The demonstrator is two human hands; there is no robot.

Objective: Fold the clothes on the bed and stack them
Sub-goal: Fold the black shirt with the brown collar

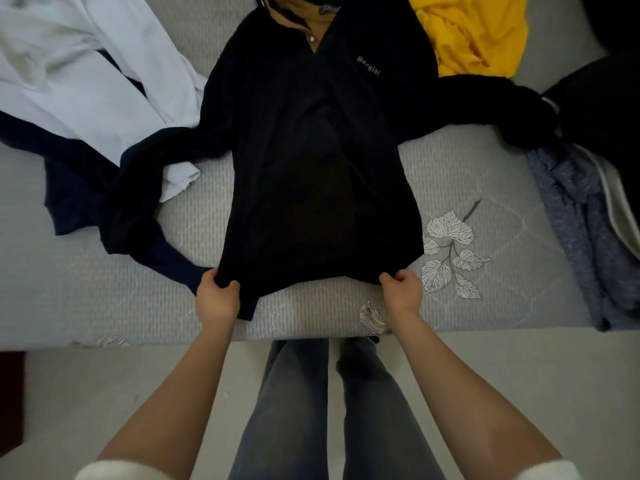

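Note:
A black long-sleeved shirt point(311, 161) lies front up in the middle of the grey bed point(485, 188), collar at the far side, both sleeves spread out to the left and right. My left hand point(217, 296) grips the bottom-left corner of its hem. My right hand point(401, 292) pinches the bottom-right corner. The hem is pulled toward the near edge of the bed.
A white garment point(79, 77) lies at the far left over a navy one point(76, 181). A yellow garment point(474, 32) sits at the far right, with a black pile point(602, 105) and a grey-blue garment point(581, 230) along the right edge. My legs stand against the bed.

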